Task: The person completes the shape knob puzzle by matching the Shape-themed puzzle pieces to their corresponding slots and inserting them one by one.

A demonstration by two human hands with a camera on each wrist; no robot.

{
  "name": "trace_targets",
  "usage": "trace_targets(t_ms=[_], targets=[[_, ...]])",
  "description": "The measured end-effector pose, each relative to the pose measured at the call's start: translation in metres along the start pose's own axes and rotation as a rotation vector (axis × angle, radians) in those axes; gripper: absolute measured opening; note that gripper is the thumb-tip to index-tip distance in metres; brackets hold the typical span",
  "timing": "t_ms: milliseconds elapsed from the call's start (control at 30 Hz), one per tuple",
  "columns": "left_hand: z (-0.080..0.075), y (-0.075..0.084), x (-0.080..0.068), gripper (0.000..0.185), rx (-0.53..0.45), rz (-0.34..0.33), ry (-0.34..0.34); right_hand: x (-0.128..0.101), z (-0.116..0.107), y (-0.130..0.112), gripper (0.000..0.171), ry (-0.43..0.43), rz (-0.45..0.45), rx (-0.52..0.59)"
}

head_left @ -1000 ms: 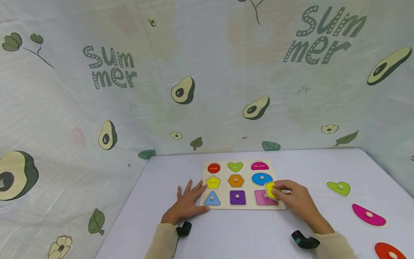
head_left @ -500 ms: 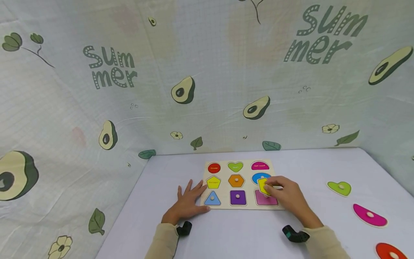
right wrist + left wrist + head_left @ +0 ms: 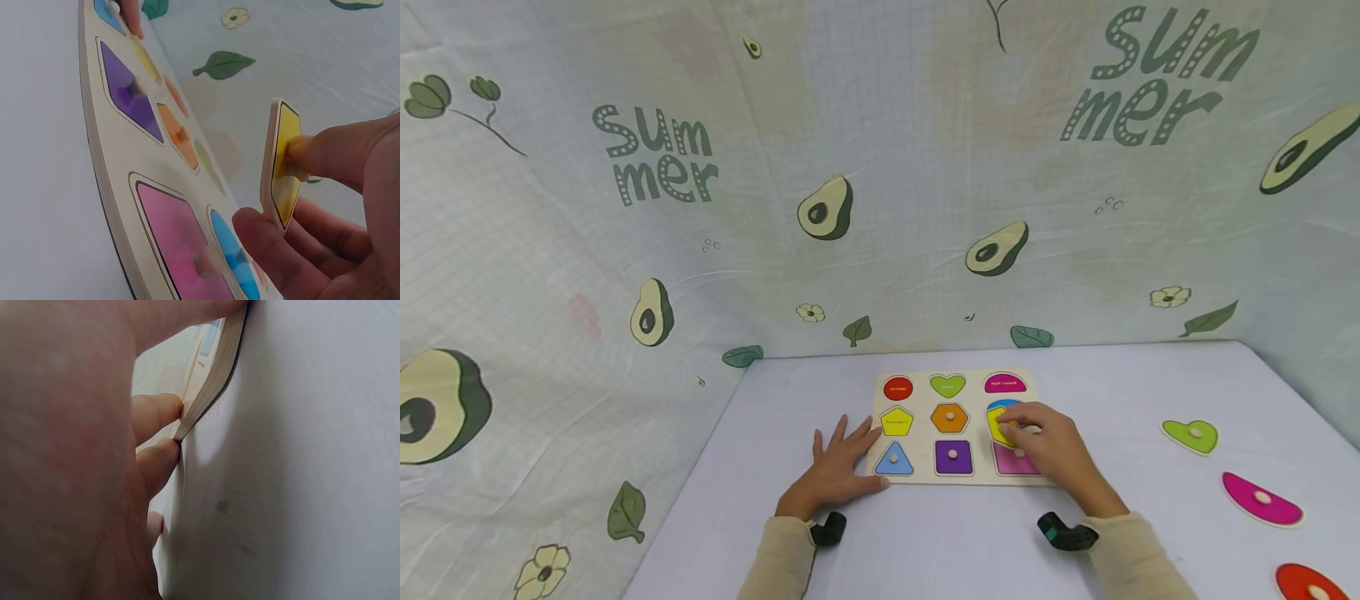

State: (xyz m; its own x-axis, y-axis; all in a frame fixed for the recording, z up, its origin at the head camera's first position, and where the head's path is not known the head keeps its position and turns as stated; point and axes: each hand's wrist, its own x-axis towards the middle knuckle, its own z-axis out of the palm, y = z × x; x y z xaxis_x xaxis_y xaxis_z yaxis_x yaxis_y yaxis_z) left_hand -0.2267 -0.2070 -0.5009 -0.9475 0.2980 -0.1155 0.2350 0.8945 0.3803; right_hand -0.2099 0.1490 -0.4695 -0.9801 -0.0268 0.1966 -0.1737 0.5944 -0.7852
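— Nine coloured slots fill the puzzle board [image 3: 958, 482], which lies flat on the white table [image 3: 925, 542] in the lower middle of the head view. How do the hands sit?

— At the board's left edge, the left hand [image 3: 835, 471] lies flat on the table with fingers spread and straight; in the left wrist view its fingertips [image 3: 156, 412] touch the board's edge [image 3: 212, 381].

— And the other hand?

— Over the board's right column, the right hand [image 3: 1052, 450] pinches the yellow pentagon piece [image 3: 1000, 425] by its knob, thumb and fingers curled round it.

— Which way does that piece face?

— In the right wrist view the yellow pentagon piece [image 3: 282, 165] stands on edge, tilted steeply, well clear of the board. Its long axis runs up and down the frame, its yellow face turned right toward the fingers [image 3: 325, 153], its pale wooden rim toward the board. It hangs above the blue round piece [image 3: 231, 250] and the pink square piece [image 3: 178, 240].

— Anything loose?

— At lower right of the head view lie a magenta half-round piece [image 3: 1262, 498], a green heart piece [image 3: 1191, 435] and a red circle piece [image 3: 1315, 583].
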Motion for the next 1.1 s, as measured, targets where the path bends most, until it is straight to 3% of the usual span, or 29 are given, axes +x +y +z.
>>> trace_targets(t_ms=[200, 633, 933, 1100], targets=[[0.0, -0.002, -0.001, 0.09, 0.012, -0.002, -0.002, 0.002, 0.003, -0.002, 0.02, -0.015, 0.053, 0.045], [-0.001, -0.001, -0.001, 0.089, 0.003, 0.002, -0.001, 0.008, 0.015, -0.005, 0.02, -0.009, 0.036, 0.058], [0.002, -0.002, 0.002, 0.09, 0.006, 0.002, -0.002, 0.01, 0.022, -0.008, 0.033, -0.004, 0.066, 0.109], [0.003, -0.002, 0.002, 0.09, 0.007, 0.007, 0.002, 0.012, 0.028, -0.01, 0.032, -0.01, 0.06, 0.122]])
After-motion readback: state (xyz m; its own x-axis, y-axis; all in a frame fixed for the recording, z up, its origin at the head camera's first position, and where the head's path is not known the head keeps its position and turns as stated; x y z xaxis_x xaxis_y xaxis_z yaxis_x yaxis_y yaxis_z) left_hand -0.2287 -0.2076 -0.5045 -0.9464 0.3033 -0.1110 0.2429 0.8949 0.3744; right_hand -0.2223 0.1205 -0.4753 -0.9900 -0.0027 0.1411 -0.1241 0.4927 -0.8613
